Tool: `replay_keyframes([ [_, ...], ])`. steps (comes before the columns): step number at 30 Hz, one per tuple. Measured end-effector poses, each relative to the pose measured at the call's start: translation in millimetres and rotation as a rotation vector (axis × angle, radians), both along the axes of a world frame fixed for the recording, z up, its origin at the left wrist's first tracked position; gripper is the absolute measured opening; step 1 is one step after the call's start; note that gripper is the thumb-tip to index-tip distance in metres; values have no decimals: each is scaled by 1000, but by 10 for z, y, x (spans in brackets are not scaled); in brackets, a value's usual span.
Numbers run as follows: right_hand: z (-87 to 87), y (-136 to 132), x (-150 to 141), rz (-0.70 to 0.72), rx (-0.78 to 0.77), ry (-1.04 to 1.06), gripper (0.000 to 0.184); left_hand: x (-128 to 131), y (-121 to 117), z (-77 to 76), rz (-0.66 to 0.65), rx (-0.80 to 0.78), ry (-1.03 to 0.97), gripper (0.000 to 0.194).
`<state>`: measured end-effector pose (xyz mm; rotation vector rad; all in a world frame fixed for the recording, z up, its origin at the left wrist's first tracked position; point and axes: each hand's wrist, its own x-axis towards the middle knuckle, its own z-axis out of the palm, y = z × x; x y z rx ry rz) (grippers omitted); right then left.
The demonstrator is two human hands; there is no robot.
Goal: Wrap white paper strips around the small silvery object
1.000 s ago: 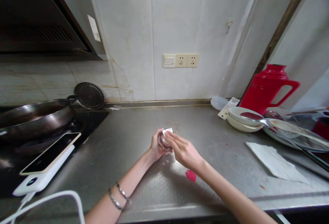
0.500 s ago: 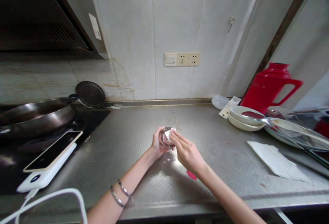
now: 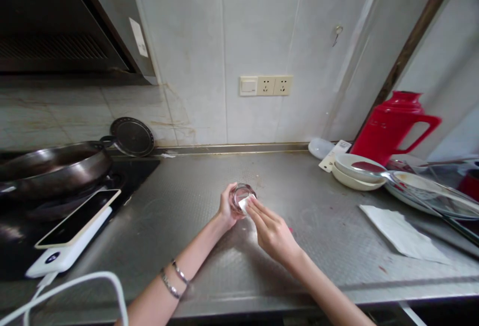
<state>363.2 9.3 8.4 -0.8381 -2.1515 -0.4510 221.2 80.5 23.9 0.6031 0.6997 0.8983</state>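
Note:
My left hand point(image 3: 226, 208) is wrapped round a small clear glass point(image 3: 239, 191), its round mouth facing me above the steel counter point(image 3: 194, 186). Between the fingertips of my right hand point(image 3: 276, 234) is a small white folded tissue point(image 3: 244, 204), pressed at the near rim of the glass. Whether the tissue reaches inside the glass, I cannot tell. A sliver of something red point(image 3: 291, 229) shows just past my right hand, mostly hidden by it.
On the left, a wide pan point(image 3: 56, 166) sits on the black hob, near a phone point(image 3: 80, 219) on a white power bank with a cable. To the right are a white paper napkin point(image 3: 404, 231), stacked bowls point(image 3: 357, 182), plates with utensils and a red thermos jug point(image 3: 389, 129).
My right hand and the tissue have shifted slightly left and down across the glass's mouth, towards its near rim. The red thing is now more hidden.

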Motion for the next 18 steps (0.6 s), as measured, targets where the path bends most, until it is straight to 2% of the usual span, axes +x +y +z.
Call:
replay_keyframes([
  [4,-43,-103,-78,55,-16,25,59,14,14,3,26,81,-72,45],
  [8,10,-111,10,68,-107,194,53,6,51,1,-14,32,-74,45],
  [13,112,55,196,-121,-175,609,28,-45,83,37,6,70,-68,46],
  [15,132,145,208,-165,-155,657,26,-49,81,44,15,66,-54,47],
  [18,150,257,120,-151,-169,643,27,-22,62,31,19,56,-29,48],
])
